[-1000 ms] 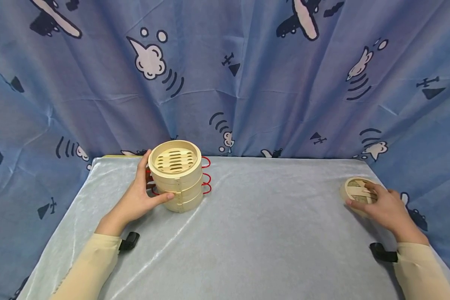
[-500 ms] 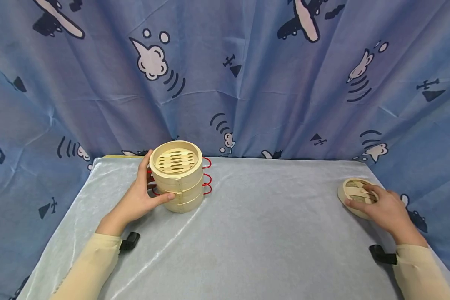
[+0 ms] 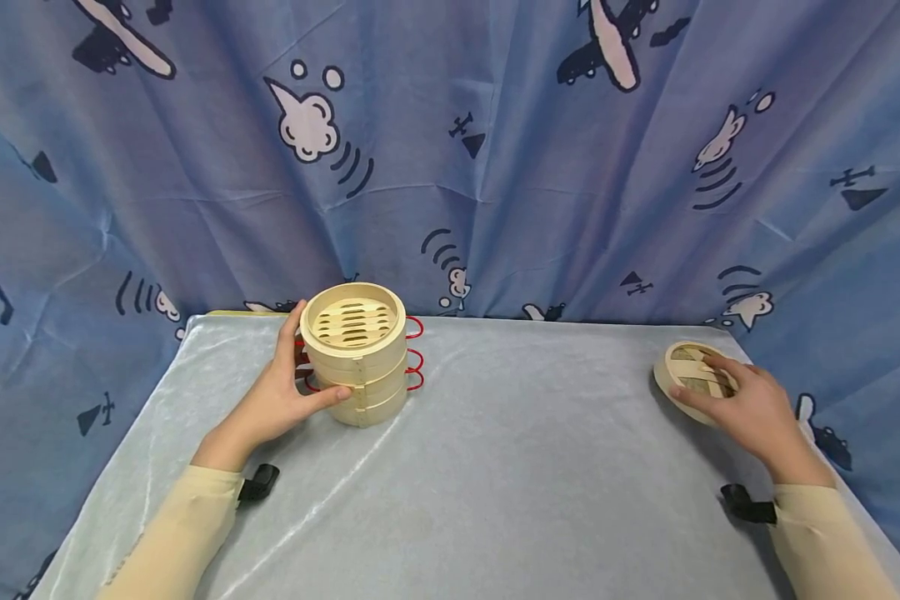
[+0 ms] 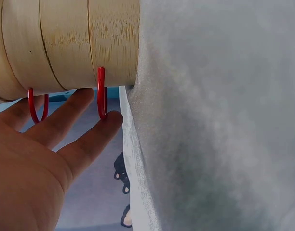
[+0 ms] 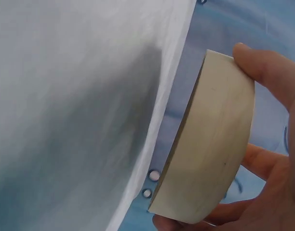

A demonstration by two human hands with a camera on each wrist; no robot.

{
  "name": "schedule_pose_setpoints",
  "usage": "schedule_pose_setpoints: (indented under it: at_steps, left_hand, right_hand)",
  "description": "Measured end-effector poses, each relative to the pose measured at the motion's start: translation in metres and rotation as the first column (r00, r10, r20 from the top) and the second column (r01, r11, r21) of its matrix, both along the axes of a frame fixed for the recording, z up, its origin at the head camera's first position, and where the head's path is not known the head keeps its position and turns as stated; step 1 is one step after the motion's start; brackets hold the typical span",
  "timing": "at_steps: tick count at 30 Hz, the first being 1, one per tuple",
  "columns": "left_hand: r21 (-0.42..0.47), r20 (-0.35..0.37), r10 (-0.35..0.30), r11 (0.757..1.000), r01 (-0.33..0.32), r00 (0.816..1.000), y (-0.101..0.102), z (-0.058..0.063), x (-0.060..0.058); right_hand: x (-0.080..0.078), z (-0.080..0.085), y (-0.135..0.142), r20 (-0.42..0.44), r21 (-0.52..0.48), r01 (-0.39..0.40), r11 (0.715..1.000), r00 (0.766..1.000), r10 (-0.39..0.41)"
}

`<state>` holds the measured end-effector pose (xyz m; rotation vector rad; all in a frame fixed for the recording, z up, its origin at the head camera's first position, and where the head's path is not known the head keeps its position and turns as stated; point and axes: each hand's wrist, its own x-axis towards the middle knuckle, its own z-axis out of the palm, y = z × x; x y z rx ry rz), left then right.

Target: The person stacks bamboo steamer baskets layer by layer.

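A stack of round bamboo steamer baskets (image 3: 356, 383) with red side handles stands at the left of the table, its slatted top tier uncovered. My left hand (image 3: 273, 404) holds its left side, thumb across the front and fingers behind. In the left wrist view the fingers (image 4: 92, 147) reach along the red handles (image 4: 101, 94). At the far right, my right hand (image 3: 753, 412) grips a woven bamboo steamer lid (image 3: 693, 367) by its rim. The right wrist view shows the lid (image 5: 207, 144) held above the cloth, with thumb and fingers on opposite sides.
A pale grey cloth (image 3: 525, 467) covers the table. Behind it hangs a blue patterned curtain (image 3: 525, 208), close to the table's back edge. Black wrist straps (image 3: 258, 483) sit at both cuffs.
My right hand has carried the lid left and slightly back, raising it from the table's right edge. The left hand and the steamer stack have stayed in place.
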<state>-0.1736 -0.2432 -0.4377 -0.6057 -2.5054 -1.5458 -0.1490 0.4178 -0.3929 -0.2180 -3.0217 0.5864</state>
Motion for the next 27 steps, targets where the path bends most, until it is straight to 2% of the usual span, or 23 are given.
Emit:
schedule_pose_setpoints:
  at_steps: [7,15,27]
  left_hand:
    - [-0.005,0.016,0.006,1.000,-0.006,1.000,0.001,0.001,0.001]
    - [-0.012,0.001,0.006,1.000,-0.006,1.000,0.001,0.002,0.002]
    - [-0.002,0.014,0.000,1.000,0.000,1.000,0.001,0.001,0.001]
  right_hand:
    - [-0.008,0.004,-0.024,-0.058,-0.013,-0.050,0.999,0.997,0.050]
    - [-0.018,0.009,-0.043,-0.100,-0.027,-0.095,0.995,0.991,0.092]
    - [-0.021,0.013,-0.072,-0.113,-0.045,-0.143,0.989,0.984,0.137]
